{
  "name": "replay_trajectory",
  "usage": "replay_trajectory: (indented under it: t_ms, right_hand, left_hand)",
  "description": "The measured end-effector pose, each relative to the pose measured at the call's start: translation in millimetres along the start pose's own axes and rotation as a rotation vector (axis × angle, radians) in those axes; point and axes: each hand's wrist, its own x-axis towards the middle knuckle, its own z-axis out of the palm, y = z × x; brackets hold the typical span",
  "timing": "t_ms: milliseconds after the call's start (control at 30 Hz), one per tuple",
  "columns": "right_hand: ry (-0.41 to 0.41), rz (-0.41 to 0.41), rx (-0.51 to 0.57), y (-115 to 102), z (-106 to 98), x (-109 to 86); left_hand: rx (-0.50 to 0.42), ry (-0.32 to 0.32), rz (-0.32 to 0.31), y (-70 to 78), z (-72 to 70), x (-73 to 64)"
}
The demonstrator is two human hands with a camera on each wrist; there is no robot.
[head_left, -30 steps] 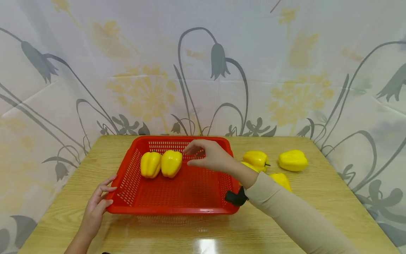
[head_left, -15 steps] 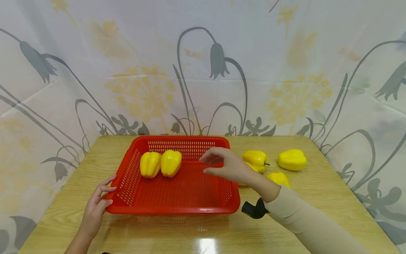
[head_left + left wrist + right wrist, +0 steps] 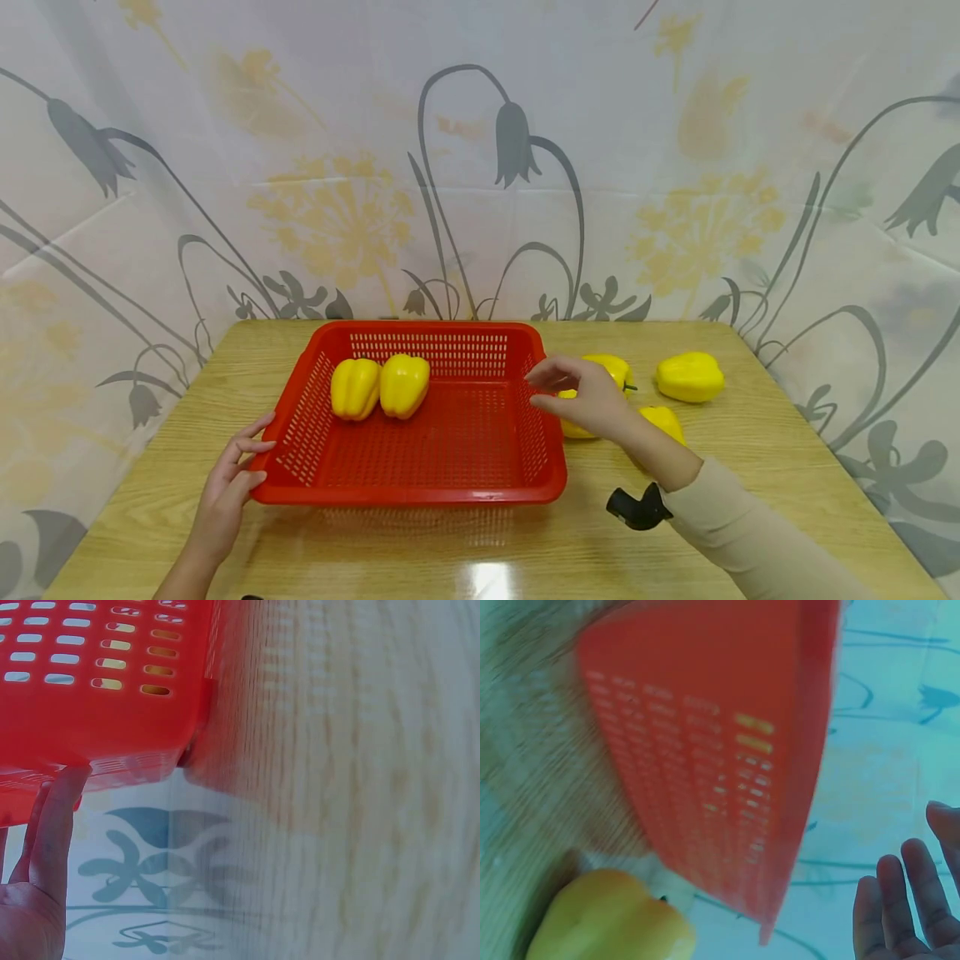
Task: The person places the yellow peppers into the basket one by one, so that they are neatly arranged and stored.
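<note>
Being touched along its L rim by the left hand (image 3: 220, 496), fingers extended, the red basket (image 3: 408, 498) is set on the wood-grain table (image 3: 375, 567). The right hand (image 3: 588, 398) is held up nr the R rim, thumb & fingertips apart; a black device (image 3: 639, 507) is worn nr that wrist. Two yellow peppers (image 3: 405, 386) are placed side by side in the basket's back L part. Four loose peppers (image 3: 691, 377) are spread R of it, some partly hidden by R hand/forearm. Behind, a floral-print cloth (image 3: 480, 125) is hung.
</note>
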Motion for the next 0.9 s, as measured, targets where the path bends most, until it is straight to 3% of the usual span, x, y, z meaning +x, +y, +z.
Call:
replay_trajectory:
  t_ms: [267, 667, 900]
  right_hand:
    - [0.043, 0.108, -0.015, 18.3, -12.1, -12.1]
    - [0.060, 0.165, -0.026, 48.0, -19.4, -23.1]
    - [0.073, 0.175, -0.106, 72.3, -20.7, -25.2]
  left_hand:
    - [0.004, 0.006, -0.008, 1.4, 0.6, 1.1]
    - [0.009, 0.006, -0.003, 2.3, 0.7, 0.3]
    - [0.024, 0.012, -0.002, 2.8, 1.7, 0.3]
